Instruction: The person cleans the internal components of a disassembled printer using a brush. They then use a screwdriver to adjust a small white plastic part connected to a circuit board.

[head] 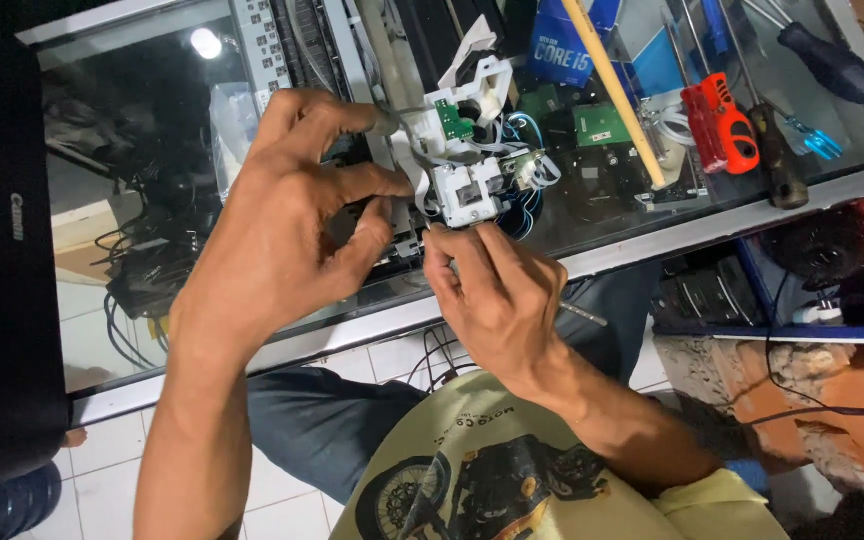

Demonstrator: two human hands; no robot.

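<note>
Printer mechanism [467, 165], white plastic, small green circuit board on its upper face, blue and white wires trailing at its right; sits centre frame, slightly above middle, over the glass-topped desk [652, 225].

Your left hand [282, 225]: left of centre, fingers curled narrow, thumb and forefinger pinching the assembly's left edge along a flat white ribbon. Keep that pinch steady so the part does not twist.

Your right hand [497, 295]: just below the assembly, closed on a thin metal tool [584, 315] whose shaft shows past the wrist; fingertips touch the lower white housing. Judged best: press lightly, keep the tool square to the part, and mind the loose wires beside it.

Surroundings, outward:
- Wooden stick [617, 95], slanting across the upper centre.
- Orange-handled tool [720, 125], upper right.
- Dark-handled screwdrivers [777, 150], upper right, near the desk edge.
- Black printer body [2, 250], far left.
- Yellow shirt with a motorcycle print [492, 470], bottom centre.
</note>
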